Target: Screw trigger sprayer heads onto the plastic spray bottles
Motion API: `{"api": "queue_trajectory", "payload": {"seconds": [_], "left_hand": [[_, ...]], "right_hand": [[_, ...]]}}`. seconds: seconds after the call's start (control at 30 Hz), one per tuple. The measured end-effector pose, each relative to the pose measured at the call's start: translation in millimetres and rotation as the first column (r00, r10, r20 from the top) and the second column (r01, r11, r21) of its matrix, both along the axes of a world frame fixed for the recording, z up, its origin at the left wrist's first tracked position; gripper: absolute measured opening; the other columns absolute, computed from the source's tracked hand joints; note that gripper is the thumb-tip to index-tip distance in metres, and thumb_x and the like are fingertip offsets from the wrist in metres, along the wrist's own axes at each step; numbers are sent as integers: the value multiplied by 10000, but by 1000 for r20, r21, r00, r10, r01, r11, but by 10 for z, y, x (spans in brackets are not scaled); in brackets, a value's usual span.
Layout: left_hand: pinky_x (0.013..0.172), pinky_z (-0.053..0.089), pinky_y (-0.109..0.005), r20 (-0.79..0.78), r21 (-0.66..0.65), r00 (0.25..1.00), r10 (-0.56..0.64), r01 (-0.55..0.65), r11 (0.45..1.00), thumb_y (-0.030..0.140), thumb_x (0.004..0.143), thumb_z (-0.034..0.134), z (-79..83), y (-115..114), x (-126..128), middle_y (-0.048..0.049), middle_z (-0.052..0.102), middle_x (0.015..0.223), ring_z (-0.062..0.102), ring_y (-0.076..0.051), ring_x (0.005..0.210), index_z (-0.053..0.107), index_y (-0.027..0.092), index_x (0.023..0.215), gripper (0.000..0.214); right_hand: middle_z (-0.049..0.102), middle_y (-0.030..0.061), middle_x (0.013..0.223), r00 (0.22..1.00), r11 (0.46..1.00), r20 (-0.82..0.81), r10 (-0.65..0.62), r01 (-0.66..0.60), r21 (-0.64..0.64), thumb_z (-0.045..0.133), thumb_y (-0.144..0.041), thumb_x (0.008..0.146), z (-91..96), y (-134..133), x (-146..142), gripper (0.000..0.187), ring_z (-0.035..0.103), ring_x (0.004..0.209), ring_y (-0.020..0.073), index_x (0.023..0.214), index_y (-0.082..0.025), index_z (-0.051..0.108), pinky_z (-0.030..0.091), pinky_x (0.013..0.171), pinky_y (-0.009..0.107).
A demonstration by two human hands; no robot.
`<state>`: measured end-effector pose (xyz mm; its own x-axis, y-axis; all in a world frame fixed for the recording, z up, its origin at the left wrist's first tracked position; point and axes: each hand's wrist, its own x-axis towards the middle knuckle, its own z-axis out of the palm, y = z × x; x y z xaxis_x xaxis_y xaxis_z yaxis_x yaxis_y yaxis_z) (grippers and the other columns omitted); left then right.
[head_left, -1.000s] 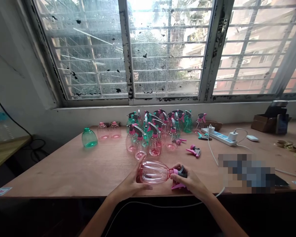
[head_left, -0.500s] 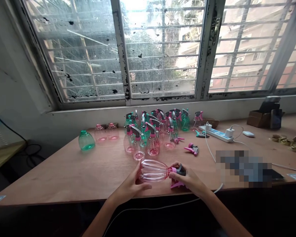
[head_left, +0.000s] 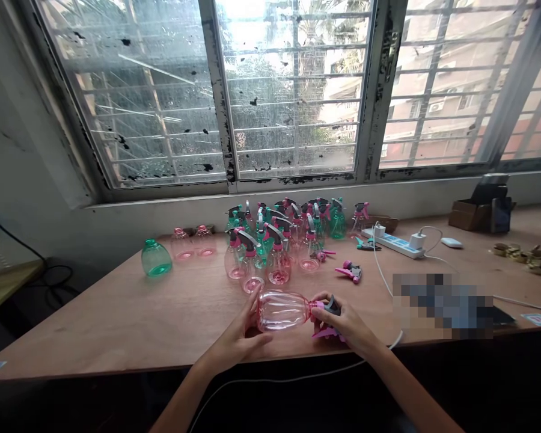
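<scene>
A clear pink bottle [head_left: 282,311] lies sideways in the air above the table's front edge, its neck pointing right. At its neck, my right hand [head_left: 342,325] is closed round a grey and pink spray head [head_left: 332,305]; the fingers partly cover the pink collar. Below these fingers a pink lever-like part [head_left: 327,333] shows, and I cannot tell whether it belongs to the same head. My left hand [head_left: 237,343] is spread at the bottle's base, fingers by the base and thumb stretched out beneath, apart from the bottle.
Several assembled pink and green spray bottles [head_left: 278,258] stand behind. Left are a green bottle [head_left: 156,258] and two pink bottles [head_left: 193,243] without heads. A loose pink spray head [head_left: 350,272], green one [head_left: 367,244], power strip [head_left: 397,243] and white cable [head_left: 381,270] lie to the right.
The bottle looks turned about its long axis, since its ridges and highlights differ. My right fingers have shifted slightly on the spray head. The left hand stays by the base.
</scene>
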<state>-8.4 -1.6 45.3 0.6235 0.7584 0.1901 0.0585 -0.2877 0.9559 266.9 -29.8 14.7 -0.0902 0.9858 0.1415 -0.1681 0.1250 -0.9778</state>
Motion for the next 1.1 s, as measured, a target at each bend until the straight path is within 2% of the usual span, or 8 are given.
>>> {"api": "queue_trajectory", "payload": {"seconds": [0.2,0.37,0.43,0.6,0.77,0.87,1.03,1.1], "left_hand": [[1134,413,-502,-47,-14,999,-23,22,1000,359,875,750,26,28,21,-114,594,1420,552,-334,1307,363,264,1546,781],[1166,378,-493,-57,46,996,69,-67,997,325,836,784,49,-21,36,-101,414,1591,507,-333,1353,159,330,1609,994],[1206,319,-491,-56,76,995,88,-83,994,307,845,769,61,-47,38,-81,335,1642,437,-335,1418,134,351,1611,996],[1275,138,-475,-70,58,994,88,-84,995,304,817,801,57,-53,22,-71,308,1656,215,-327,1538,110,317,1619,1059],[1238,240,-507,-67,-11,997,31,-31,999,398,900,713,22,-23,-5,-113,356,1630,346,-351,1475,113,259,1623,950],[1250,217,-478,-54,10,997,54,-54,999,331,855,775,16,-23,0,-95,378,1618,332,-337,1481,121,288,1621,1009],[1199,320,-496,20,-10,1000,3,-3,1000,263,833,786,-7,-17,19,-109,428,1584,541,-320,1319,79,332,1618,1059],[1197,323,-493,36,-15,999,-9,10,1000,261,832,789,-10,-14,21,-117,423,1586,527,-321,1337,72,329,1618,1067]], "right_hand": [[720,-3,698,982,998,191,7,-20,66,812,-495,785,-10,-11,5,402,665,631,170,960,-178,637,520,604,282],[729,-1,668,983,999,181,23,-30,35,787,-527,797,-39,14,5,416,667,611,169,952,-176,626,517,594,281],[732,1,664,984,999,175,19,-25,36,785,-531,799,-40,22,3,415,669,606,167,943,-174,628,515,588,274],[732,7,714,990,998,141,8,-16,59,791,-527,795,-37,27,-9,399,684,621,171,898,-176,633,538,595,279],[722,0,685,990,997,143,7,-17,70,794,-502,808,-49,19,-25,382,676,614,163,926,-176,634,535,593,269],[703,-4,708,994,996,107,-12,2,91,780,-506,823,-51,17,-37,375,676,612,158,914,-174,631,530,586,261],[677,-6,692,997,996,70,-26,21,84,766,-528,830,-16,-5,-54,389,673,603,161,886,-175,612,513,542,247],[673,-7,693,997,998,67,-26,21,65,774,-543,814,-2,-19,-58,409,672,606,169,889,-179,604,514,527,250]]}}
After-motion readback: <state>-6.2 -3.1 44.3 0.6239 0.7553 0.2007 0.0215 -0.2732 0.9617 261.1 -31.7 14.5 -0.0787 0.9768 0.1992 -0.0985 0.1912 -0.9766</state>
